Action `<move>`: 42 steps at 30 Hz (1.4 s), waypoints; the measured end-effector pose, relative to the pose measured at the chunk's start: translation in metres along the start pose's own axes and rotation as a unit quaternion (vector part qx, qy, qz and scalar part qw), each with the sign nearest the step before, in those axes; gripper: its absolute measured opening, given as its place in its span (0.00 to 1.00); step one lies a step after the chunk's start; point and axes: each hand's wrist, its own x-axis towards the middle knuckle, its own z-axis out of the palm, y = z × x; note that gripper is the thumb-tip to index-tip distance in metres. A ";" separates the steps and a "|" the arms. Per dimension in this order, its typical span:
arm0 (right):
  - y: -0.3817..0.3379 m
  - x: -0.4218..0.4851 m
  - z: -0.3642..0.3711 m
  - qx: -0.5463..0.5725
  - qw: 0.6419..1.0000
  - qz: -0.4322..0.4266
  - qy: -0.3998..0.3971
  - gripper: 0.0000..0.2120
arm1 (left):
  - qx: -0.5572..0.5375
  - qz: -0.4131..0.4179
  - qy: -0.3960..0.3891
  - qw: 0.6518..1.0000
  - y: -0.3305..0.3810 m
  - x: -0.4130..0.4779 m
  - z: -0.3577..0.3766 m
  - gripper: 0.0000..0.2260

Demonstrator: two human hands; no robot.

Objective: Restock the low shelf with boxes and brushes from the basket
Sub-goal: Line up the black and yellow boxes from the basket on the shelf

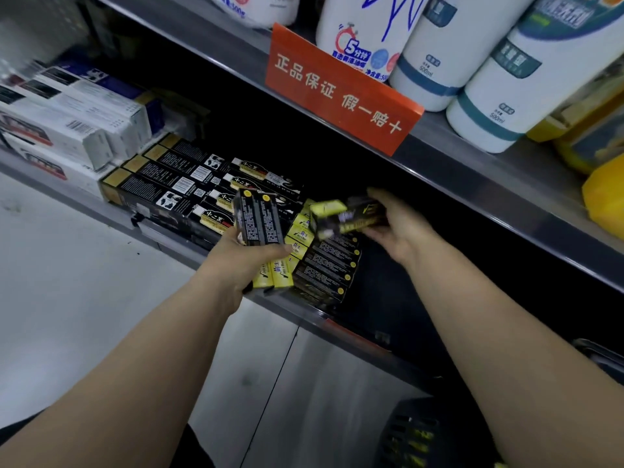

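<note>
Restocking looks well under way but not finished. The low shelf [297, 309] already carries a row of small black-and-yellow boxes [324, 268] at its near edge. Long black boxes [175, 184] lie to their left and white boxes [77, 130] further left. The space right of the small row is dark and looks unfilled. The basket [410, 434], near and low on the right, holds yellow-marked packs, so more is probably left to move. No brush can be made out anywhere.

The left grip [250, 258] is curled round a pair of boxes [258, 221] held on end, just above the left end of the small row. The right grip [401, 228] pinches a single box [344, 214] between thumb and fingers. That box is blurred and hangs over the far end of the row, seemingly clear of the boxes beneath it.
</note>
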 end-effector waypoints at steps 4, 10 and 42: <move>0.014 0.023 -0.020 0.025 0.994 -0.012 0.103 0.07 | -0.005 0.010 0.003 1.000 -0.002 0.004 0.001 0.31; 0.048 0.040 -0.012 -0.173 0.985 -0.025 0.011 0.05 | -0.010 0.018 -0.013 1.000 -0.005 0.008 0.005 0.29; 0.003 0.017 -0.010 0.053 0.997 -0.054 0.025 0.13 | 0.021 -0.016 0.027 0.999 -0.002 0.006 0.016 0.18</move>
